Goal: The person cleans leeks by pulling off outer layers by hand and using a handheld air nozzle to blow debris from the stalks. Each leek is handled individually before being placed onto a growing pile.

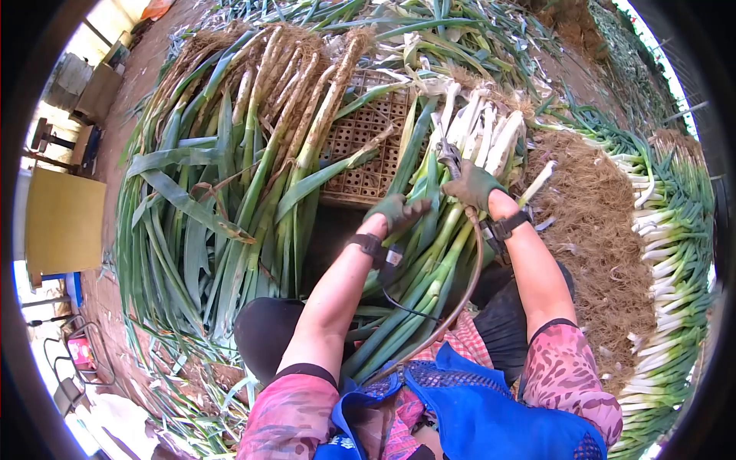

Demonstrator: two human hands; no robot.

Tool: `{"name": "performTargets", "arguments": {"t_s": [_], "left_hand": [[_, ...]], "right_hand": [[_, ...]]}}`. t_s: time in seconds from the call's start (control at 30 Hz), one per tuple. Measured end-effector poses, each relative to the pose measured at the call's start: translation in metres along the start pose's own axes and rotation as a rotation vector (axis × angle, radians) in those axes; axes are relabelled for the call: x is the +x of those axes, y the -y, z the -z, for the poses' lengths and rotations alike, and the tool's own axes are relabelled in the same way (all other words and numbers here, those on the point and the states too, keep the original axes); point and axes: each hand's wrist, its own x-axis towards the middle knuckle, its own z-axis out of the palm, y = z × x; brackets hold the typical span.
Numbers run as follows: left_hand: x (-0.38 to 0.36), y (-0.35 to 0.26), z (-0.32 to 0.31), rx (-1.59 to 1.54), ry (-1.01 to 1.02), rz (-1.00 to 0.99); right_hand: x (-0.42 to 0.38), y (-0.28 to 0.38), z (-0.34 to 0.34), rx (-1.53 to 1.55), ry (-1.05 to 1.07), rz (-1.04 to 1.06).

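Observation:
My right hand (474,186), in a green glove, is closed around an air blow gun (450,156) whose nozzle points up toward the white stalks. A brown hose (478,257) runs from it down past my lap. My left hand (397,213), also gloved, rests against the green leaves of the scallions (433,268) before me, its fingers stretched toward the right. Peeled white scallion stalks (491,130) lie just beyond my right hand, roots pointing away. On the left is a heap of unpeeled scallions (253,153) with soil-brown stalks and roots.
A perforated plastic crate (364,146) stands between the two bunches. To the right spreads a mat of brown roots and peelings (594,245), bordered by a long row of white-stemmed scallions (659,268). A yellow board (65,222) and a metal-framed chair (84,353) stand far left.

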Motion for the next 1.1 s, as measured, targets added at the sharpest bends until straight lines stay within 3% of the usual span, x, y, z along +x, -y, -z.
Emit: {"name": "performTargets", "arguments": {"t_s": [0.03,0.1,0.17,0.23,0.33,0.43,0.5,0.6,0.67,0.77,0.83,0.87,0.9,0.97,1.03,1.1], "left_hand": [[-0.004,-0.005,0.018,0.081,-0.019,0.065],[-0.025,-0.002,0.062,-0.174,-0.529,0.226],[-0.031,0.041,0.096,-0.167,-0.944,0.039],[-0.039,0.092,0.100,0.298,-1.117,0.252],[-0.060,0.106,0.095,0.354,-0.796,0.475],[-0.073,0.090,0.097,0.213,-0.296,0.547],[-0.079,0.078,0.073,0.233,-0.247,0.477],[-0.066,0.086,0.056,0.174,-0.431,0.390],[-0.064,0.078,0.074,0.000,-0.514,0.307],[-0.068,0.046,0.099,-0.161,-0.791,0.185],[-0.024,0.086,0.100,-0.483,-0.911,-0.083],[-0.053,0.050,0.116,-0.545,-0.858,-0.057],[-0.043,0.065,0.115,-0.348,-0.972,0.019],[-0.058,0.060,0.118,0.107,-0.799,0.333],[-0.063,0.082,0.089,0.190,-0.713,0.525],[-0.052,0.099,0.073,0.228,-0.662,0.508]], "right_hand": [[-0.007,0.002,-0.002,0.080,0.008,0.029],[-0.013,0.007,-0.013,0.159,0.012,0.107],[-0.018,0.019,-0.024,0.151,-0.009,0.204],[-0.025,0.039,-0.034,0.128,0.040,0.212],[-0.041,0.067,-0.049,0.091,0.153,0.213],[-0.039,0.071,-0.078,0.098,0.235,0.264],[-0.035,0.071,-0.092,0.124,0.268,0.248],[-0.027,0.060,-0.095,0.352,0.299,0.193],[-0.022,0.055,-0.097,0.439,0.290,0.202],[-0.044,0.082,-0.063,0.545,0.278,0.263],[-0.055,0.102,-0.050,0.565,0.229,0.216],[-0.051,0.106,-0.049,0.563,0.229,0.176],[-0.046,0.109,-0.048,0.561,0.231,0.139],[-0.043,0.114,-0.055,0.453,0.219,0.194],[-0.057,0.111,-0.062,0.463,0.293,0.152],[-0.048,0.093,-0.083,0.556,0.372,0.133]]}}
